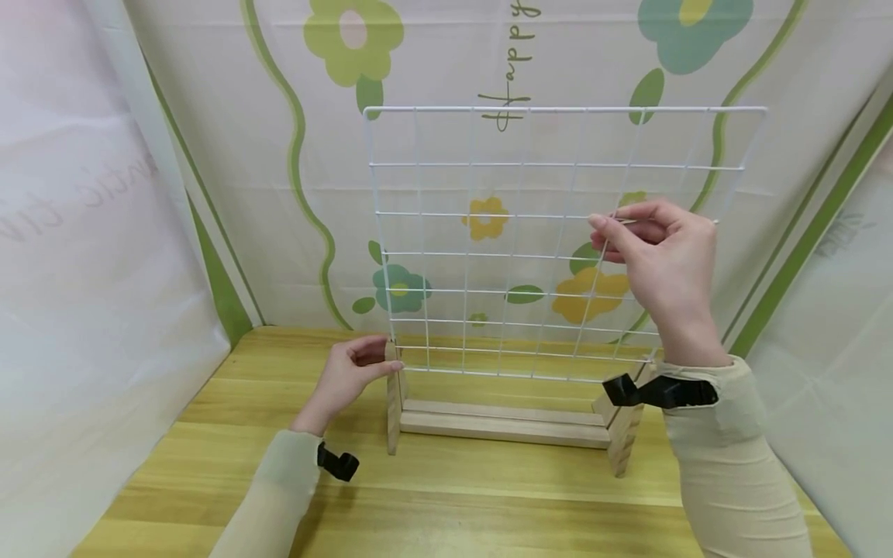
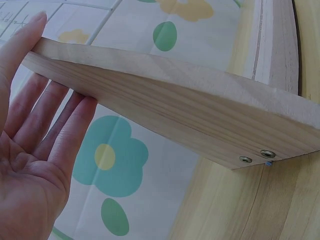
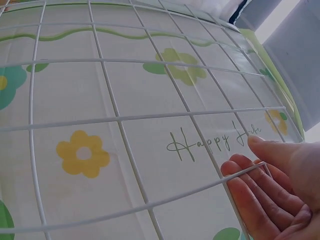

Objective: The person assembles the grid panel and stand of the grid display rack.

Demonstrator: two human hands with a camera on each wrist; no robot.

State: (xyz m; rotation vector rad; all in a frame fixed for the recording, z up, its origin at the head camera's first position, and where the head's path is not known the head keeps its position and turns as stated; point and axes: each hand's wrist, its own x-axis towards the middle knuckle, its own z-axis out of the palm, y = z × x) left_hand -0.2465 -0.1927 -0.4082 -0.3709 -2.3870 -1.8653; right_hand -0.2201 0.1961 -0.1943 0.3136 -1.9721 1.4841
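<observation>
A white wire grid panel stands upright, leaning back a little, its lower edge between the side pieces of a pale wooden stand. My left hand holds the top of the stand's left side piece, thumb on one face and fingers on the other. Two screw heads show low on that piece's outer face. On the right, my right hand pinches a wire of the grid between thumb and fingers, partway up its right side. The right wrist view shows the bent fingers around the wire.
The stand rests on a yellow wood-grain table. Behind it hangs a white cloth printed with flowers and writing, and more cloth closes in both sides. A black strap mount sits on each wrist.
</observation>
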